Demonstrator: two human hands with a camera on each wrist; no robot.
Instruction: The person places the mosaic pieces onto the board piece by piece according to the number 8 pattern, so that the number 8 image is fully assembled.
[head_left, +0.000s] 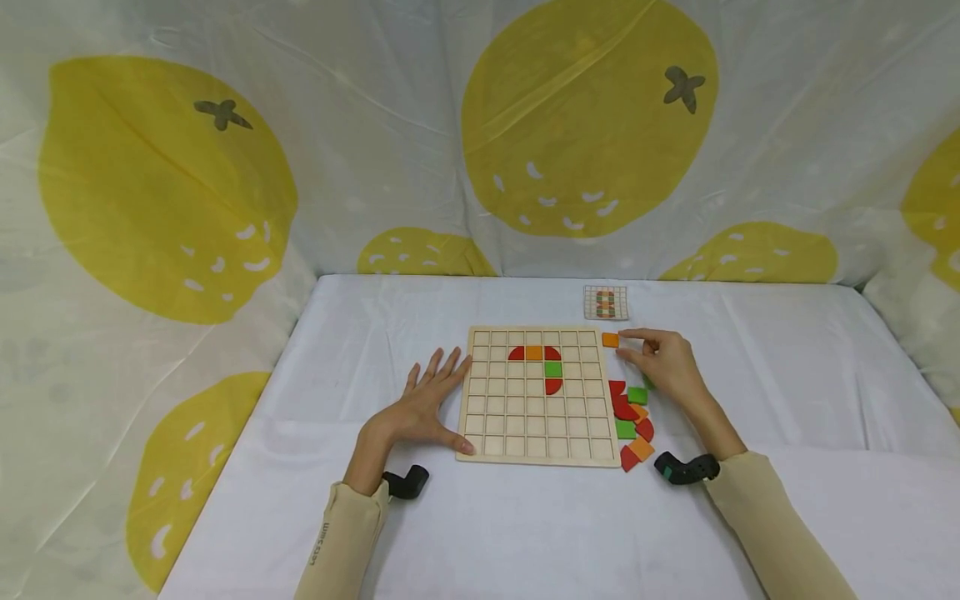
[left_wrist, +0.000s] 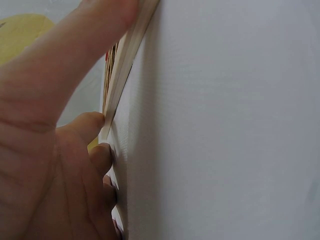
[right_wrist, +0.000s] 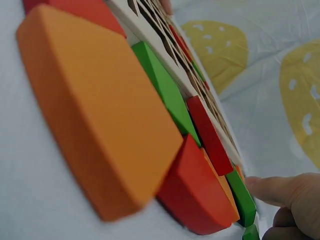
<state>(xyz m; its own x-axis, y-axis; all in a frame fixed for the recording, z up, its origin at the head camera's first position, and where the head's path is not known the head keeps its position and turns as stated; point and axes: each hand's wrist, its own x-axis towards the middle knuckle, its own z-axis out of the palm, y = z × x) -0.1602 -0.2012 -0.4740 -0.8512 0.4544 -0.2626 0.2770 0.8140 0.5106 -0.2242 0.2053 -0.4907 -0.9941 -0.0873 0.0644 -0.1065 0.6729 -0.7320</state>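
A square wooden grid board [head_left: 495,425] lies on the table with several tiles in its cells: red quarter-rounds [head_left: 517,354], an orange square [head_left: 533,353] and a green square [head_left: 552,369]. My left hand [head_left: 423,408] is spread along the board's left side, thumb on the near corner and index finger at the edge. Beyond the board's upper right edge, my right hand [head_left: 663,362] pinches a loose orange square tile [head_left: 611,340] between thumb and index fingertips. Only the index finger [right_wrist: 272,189] and part of the curled fingers show in the right wrist view.
Loose red, green and orange tiles [head_left: 626,429] are heaped along the board's right side, some overlapping. A small pattern card [head_left: 605,302] with a printed grid lies behind the board. White cloth [head_left: 525,533] covers the table, and a lemon-print curtain [head_left: 390,167] stands behind.
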